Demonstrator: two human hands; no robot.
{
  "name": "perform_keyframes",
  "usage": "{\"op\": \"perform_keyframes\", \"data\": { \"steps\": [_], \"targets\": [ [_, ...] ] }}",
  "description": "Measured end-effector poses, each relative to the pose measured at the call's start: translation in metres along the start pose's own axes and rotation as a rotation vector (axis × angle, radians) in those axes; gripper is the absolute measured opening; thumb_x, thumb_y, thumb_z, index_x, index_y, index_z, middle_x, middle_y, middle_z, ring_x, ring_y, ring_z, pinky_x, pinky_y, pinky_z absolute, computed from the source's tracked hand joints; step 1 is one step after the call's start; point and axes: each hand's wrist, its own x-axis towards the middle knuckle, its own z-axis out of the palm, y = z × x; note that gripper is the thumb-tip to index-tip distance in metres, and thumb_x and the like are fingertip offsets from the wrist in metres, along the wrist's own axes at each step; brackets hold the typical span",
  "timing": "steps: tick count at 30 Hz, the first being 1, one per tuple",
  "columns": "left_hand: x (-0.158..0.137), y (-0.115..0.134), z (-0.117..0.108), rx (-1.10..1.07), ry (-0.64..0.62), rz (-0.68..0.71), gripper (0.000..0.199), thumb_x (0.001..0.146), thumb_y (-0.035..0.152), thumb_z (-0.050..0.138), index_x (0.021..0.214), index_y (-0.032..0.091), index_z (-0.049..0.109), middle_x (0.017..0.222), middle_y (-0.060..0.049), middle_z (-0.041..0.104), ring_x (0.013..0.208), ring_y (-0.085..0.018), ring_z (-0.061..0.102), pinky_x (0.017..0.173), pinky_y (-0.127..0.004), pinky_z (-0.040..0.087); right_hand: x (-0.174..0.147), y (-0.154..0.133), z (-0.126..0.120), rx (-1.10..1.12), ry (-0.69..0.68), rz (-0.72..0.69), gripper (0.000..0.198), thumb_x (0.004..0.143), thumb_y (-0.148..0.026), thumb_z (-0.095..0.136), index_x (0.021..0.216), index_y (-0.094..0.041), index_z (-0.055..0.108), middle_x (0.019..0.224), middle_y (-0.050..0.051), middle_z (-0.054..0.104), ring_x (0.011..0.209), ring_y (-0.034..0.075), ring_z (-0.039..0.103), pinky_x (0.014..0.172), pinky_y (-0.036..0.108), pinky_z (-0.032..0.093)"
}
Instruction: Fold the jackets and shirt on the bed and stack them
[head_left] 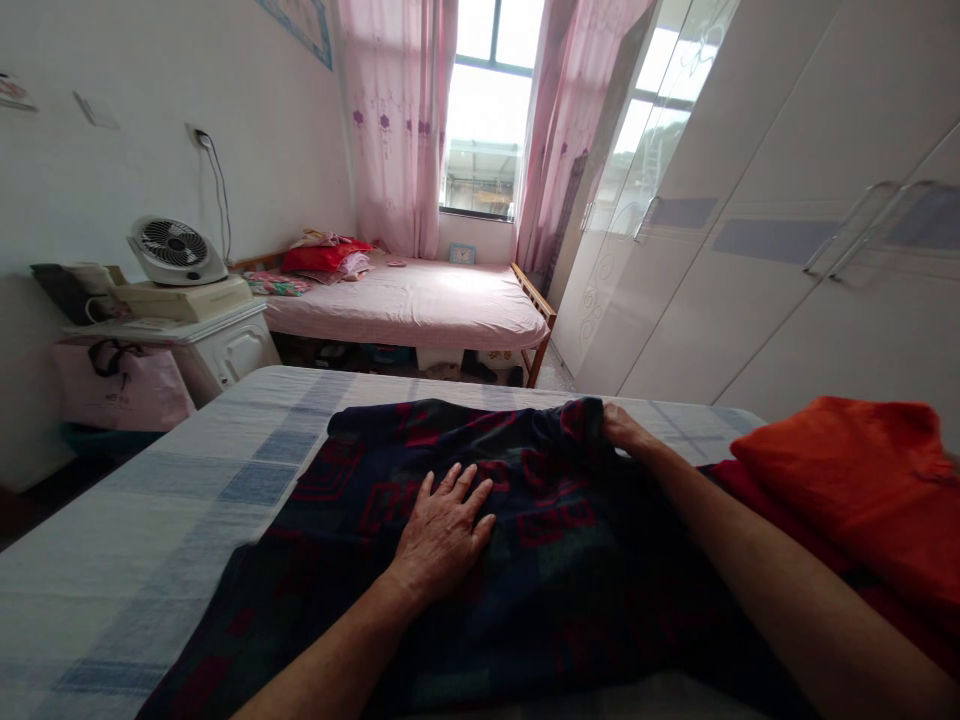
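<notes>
A dark garment (525, 590) with red, navy and green geometric patterns lies spread over the near bed (172, 530). I cannot make out what kind of garment it is. My left hand (446, 525) rests flat on its middle, fingers spread. At the garment's far right corner, my right hand (622, 428) has its fingers closed on the bunched cloth. Part of the garment's near side is hidden by my forearms.
Folded orange clothing (847, 470) lies on the bed's right side, over dark red cloth. Beyond stands a second bed (420, 300) under a window. A nightstand (225, 345) bearing a fan (176, 250) is at left; a white wardrobe (712, 300) lines the right.
</notes>
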Motion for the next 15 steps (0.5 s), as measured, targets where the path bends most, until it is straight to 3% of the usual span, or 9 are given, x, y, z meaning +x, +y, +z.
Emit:
{"op": "perform_keyframes", "data": {
  "steps": [3,8,12,15],
  "targets": [
    [0.000,0.000,-0.001,0.007,0.004,-0.003,0.047,0.092,0.048,0.034,0.135,0.031,0.045,0.146,-0.003,0.041,0.136,-0.025,0.033,0.109,-0.055,0.024,0.009,-0.009,-0.020,-0.051,0.134,-0.011,0.025,0.071,-0.026,0.050,0.081,-0.014,0.070,0.063,0.005,0.066,0.063,0.020,0.062,0.058,0.028,0.049],
    [0.000,0.002,-0.003,0.013,-0.004,-0.015,0.046,0.092,0.047,0.034,0.133,0.031,0.047,0.145,-0.002,0.042,0.135,-0.025,0.034,0.109,-0.055,0.025,0.026,-0.022,-0.045,-0.175,0.336,-0.137,0.047,0.073,-0.027,0.052,0.119,-0.021,0.058,0.108,0.007,0.067,0.098,0.025,0.061,0.086,0.034,0.047],
    [0.000,0.002,-0.005,0.010,-0.009,-0.012,0.046,0.092,0.047,0.033,0.134,0.031,0.046,0.145,-0.002,0.042,0.135,-0.025,0.033,0.109,-0.055,0.025,0.023,-0.019,-0.037,-0.302,0.445,-0.084,0.067,0.073,-0.019,0.049,0.138,-0.008,0.038,0.128,0.020,0.054,0.106,0.030,0.059,0.093,0.042,0.044],
    [-0.001,0.001,-0.003,0.007,0.000,-0.007,0.046,0.092,0.047,0.034,0.134,0.032,0.045,0.145,-0.003,0.042,0.135,-0.026,0.034,0.109,-0.055,0.024,-0.004,-0.012,-0.017,-0.332,0.457,-0.178,0.061,0.080,-0.024,0.043,0.138,-0.008,0.036,0.131,0.020,0.051,0.112,0.028,0.055,0.097,0.043,0.041]
  ]
}}
